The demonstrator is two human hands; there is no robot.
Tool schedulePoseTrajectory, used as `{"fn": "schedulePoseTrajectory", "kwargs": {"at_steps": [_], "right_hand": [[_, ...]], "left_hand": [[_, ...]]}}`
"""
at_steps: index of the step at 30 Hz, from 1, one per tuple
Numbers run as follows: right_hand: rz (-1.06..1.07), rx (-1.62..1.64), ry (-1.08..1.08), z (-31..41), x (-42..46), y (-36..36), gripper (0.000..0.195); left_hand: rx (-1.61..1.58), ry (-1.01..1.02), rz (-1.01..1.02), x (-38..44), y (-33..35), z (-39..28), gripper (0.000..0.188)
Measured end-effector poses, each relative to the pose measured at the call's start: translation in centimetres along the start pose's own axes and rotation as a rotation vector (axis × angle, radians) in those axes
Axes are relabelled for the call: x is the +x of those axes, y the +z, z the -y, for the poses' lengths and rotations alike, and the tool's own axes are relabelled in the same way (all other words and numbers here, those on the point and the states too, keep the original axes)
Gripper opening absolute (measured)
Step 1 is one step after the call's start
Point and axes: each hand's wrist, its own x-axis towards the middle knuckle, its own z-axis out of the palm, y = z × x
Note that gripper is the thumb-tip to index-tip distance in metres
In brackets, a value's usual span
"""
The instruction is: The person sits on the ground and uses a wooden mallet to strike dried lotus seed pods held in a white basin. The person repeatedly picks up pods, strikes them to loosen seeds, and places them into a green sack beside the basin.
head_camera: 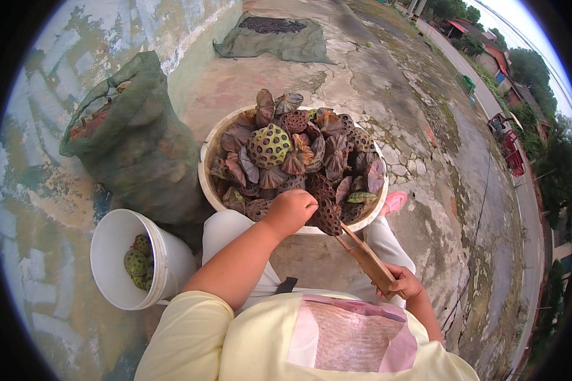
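My left hand [291,212] is closed at the edge of a dark brown dried lotus seed pod [327,221], over the near rim of a round woven basket [209,183]. Its fingertips are partly hidden. My right hand [398,282] grips the lower end of a flat bamboo tool [372,264]. Two thin prongs at the tool's upper end reach the underside of that pod. Heaped in the basket are many lotus seed pods, mostly brown and dry. A larger yellow-green lotus seed pod [269,145] lies on top, its seed holes facing up.
A white plastic bucket [176,266] at left holds several green pods [136,263]. Behind it, a green mesh sack [143,157] leans near the painted wall [38,209]. Dark seeds [272,25] lie on a green mesh sheet [286,47] farther off. Cracked concrete extends right towards a road.
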Motion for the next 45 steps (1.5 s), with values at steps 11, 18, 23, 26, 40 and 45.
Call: {"fn": "schedulePoseTrajectory", "kwargs": {"at_steps": [11,18,23,26,40,45], "right_hand": [[-0.078,-0.042,0.000,0.4,0.0,2.0,0.075],[-0.155,-0.020,-0.044,-0.3,0.4,2.1,0.076],[-0.286,-0.251,-0.141,-0.6,1.2,2.7,0.079],[-0.378,-0.535,-0.304,-1.8,2.1,2.8,0.080],[-0.592,-1.357,-0.817,0.4,1.5,5.6,0.075],[-0.691,-1.212,-0.720,-0.8,0.3,3.8,0.078]], "left_hand": [[0.055,-0.114,0.038,-0.3,0.2,0.6,0.007],[-0.321,-0.465,0.184,-0.2,0.7,1.0,0.012],[-0.857,-0.793,0.148,-0.1,1.7,1.2,0.042],[-0.982,-0.877,0.174,0.0,1.2,0.3,0.053],[-0.925,-0.584,-0.589,3.3,-8.2,0.3,0.029],[-0.411,-0.027,-0.912,5.7,-25.3,-0.6,0.039]]}}
